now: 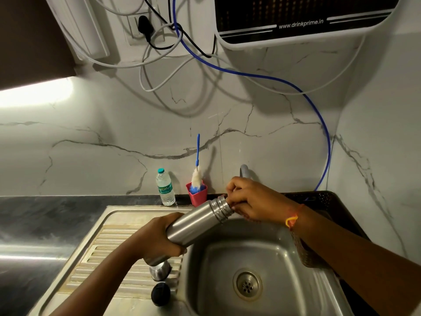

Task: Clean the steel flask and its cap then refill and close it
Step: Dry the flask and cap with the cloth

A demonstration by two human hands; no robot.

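Observation:
The steel flask (193, 224) lies tilted over the left edge of the sink basin (268, 252), its threaded mouth pointing up and to the right. My left hand (157, 238) grips the flask's lower body. My right hand (252, 199) has its fingers curled around the mouth end and hides the opening. Whether the right hand holds anything else is hidden. A steel cup-shaped cap (160, 271) stands on the ribbed drainboard (109, 252) just below my left hand. A round black stopper (160, 294) lies a little nearer to me.
A pink cup (197, 197) holding a blue-handled bottle brush (197, 176) stands against the back wall beside a plastic water bottle (165, 188). The tap (245, 171) rises behind my right hand. A black rack (323, 201) sits right of the sink; a water purifier (303, 19) hangs above.

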